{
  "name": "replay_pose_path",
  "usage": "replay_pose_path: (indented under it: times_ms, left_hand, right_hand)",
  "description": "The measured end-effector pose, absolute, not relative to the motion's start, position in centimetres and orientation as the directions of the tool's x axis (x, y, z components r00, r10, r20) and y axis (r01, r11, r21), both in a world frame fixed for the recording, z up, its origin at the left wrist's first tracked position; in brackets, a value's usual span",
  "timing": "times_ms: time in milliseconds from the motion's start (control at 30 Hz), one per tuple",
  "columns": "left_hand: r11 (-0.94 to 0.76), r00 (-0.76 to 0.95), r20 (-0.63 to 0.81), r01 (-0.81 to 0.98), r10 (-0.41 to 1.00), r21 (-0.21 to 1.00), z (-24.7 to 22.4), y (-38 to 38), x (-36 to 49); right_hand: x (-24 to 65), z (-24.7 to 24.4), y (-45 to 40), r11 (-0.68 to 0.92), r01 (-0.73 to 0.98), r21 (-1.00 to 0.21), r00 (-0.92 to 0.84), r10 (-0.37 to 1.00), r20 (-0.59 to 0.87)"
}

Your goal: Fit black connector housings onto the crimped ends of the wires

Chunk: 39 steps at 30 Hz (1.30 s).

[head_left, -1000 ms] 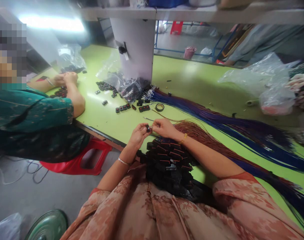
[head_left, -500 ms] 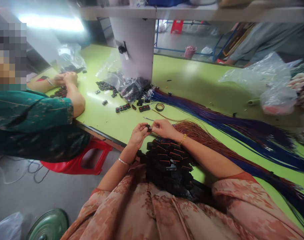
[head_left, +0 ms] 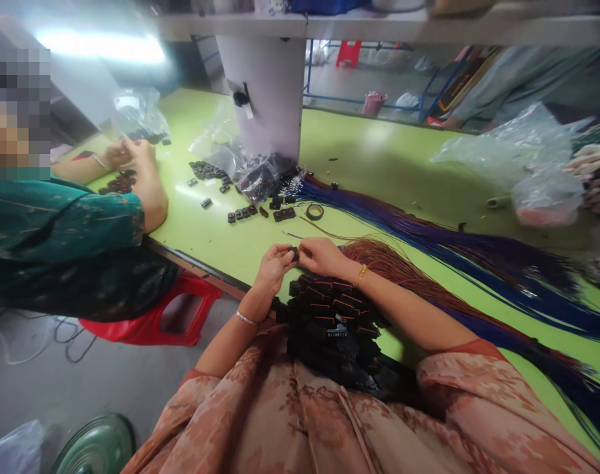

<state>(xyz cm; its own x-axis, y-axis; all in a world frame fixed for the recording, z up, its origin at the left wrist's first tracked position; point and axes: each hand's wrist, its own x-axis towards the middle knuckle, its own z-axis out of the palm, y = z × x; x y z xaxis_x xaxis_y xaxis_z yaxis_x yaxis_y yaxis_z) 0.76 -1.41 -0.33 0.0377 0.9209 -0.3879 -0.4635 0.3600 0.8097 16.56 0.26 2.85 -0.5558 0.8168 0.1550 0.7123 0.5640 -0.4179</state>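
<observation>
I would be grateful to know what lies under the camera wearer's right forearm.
Brown wires show beyond the right forearm; on its near side are black parts and a patch of green tabletop. Whatever lies directly beneath the forearm is covered.

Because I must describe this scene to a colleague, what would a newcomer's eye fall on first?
Probably the long blue and brown wires, spread across the right side of the green table. At the center, the left hand holds a small black piece, with the right hand close beside it, just beyond a heap of black parts. At left, a red stool stands out.
</observation>
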Motion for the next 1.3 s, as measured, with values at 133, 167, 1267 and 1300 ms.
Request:
replay_pose_path:
  times_ms: [133,167,1267,1300]
  left_hand:
    - [0.359,0.036,-0.381,-0.429,0.924,0.829,-0.2,-1.6,0.9]
    - [0.359,0.040,-0.380,-0.428,0.924,0.829,-0.1,-1.7,0.9]
    - [0.348,0.108,-0.340,-0.494,0.934,0.797,-0.3,-1.8,0.4]
    - [0.347,0.107,-0.341,-0.500,0.934,0.793,-0.4,-1.8,0.4]
  right_hand:
    - [16.6,3.2,0.6,0.563,0.719,-0.408,-0.565,0.815,0.129]
    - [16.8,3.4,1.1,0.552,0.718,-0.425,-0.559,0.820,0.121]
    - [15.9,4.3,4.7,0.389,0.469,-0.793,-0.362,0.904,0.229]
    - [16.0,4.2,4.3,0.379,0.483,-0.789,-0.364,0.907,0.212]
